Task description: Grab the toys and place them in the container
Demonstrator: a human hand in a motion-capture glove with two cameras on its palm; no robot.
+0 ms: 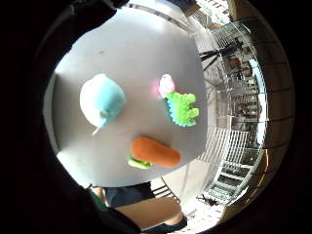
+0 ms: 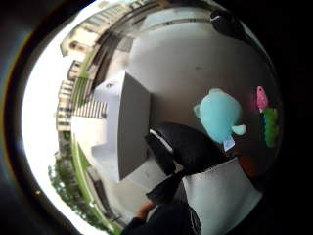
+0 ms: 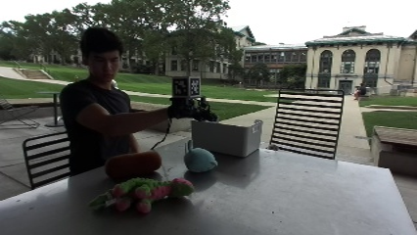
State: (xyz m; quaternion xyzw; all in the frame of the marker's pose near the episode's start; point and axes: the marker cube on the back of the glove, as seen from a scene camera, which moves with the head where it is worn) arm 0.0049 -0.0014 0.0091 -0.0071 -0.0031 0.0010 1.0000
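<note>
1. toys: three soft plush toys lie on the grey metal table [image 3: 293,196], all outside the container.
2. the orange carrot-shaped plush toy with a green leafy end [image 3: 133,164] lies on its side at the table's near-person edge, at about 9 o'clock from the table's middle in the outside view.
3. the round pale blue and white plush toy with a small white horn [image 3: 198,159] sits just beside the carrot, at its 3 o'clock, and near the container's front wall.
4. the green and pink plush dinosaur-like toy [image 3: 142,190] lies stretched out at about 6 o'clock from the carrot, apart from it.
5. the white rectangular plastic container [image 3: 226,137] stands open-topped at about 12 o'clock from the blue toy, towards the far table edge; i cannot tell what is inside it.
6. the black-gloved right hand [image 3: 190,110] is raised in the air above the container's near-person end, at about 11 o'clock from it, touching no toy.
7. its fingers hang loosely curled and hold nothing, as the thumb side palm view shows.
8. a black slatted metal chair [image 3: 306,122] stands behind the table at about 3 o'clock from the container.
</note>
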